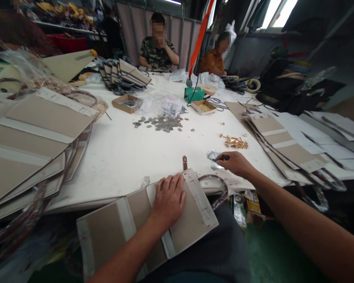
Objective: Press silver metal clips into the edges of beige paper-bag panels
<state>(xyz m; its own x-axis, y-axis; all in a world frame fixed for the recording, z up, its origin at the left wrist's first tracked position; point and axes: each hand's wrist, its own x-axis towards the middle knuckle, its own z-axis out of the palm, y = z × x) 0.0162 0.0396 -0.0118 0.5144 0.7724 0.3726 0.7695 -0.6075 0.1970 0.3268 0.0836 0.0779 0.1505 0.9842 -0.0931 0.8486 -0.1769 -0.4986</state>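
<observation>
My left hand (168, 200) lies flat, fingers stretched out, on a beige bag panel (193, 224) with pale strips. The panel is tilted between my lap and the table edge, and a brown wrapped handle (224, 186) loops out from its far side. Just beyond it a small brown strap (185, 162) with metal studs rests on the table. My right hand (237, 164) is closed in a pinch around a small dark thing, its kind unclear, beside a little heap of silvery pieces (212, 154). Past that heap lie gold-coloured metal fittings (236, 142).
Grey metal plates (166, 124) are heaped mid-table. Behind them stand two open cardboard boxes, one of them (203, 107) with gold bits, and a green device (194, 94). Stacked panels flank me at left (38, 125) and right (279, 137). Two people sit across the table.
</observation>
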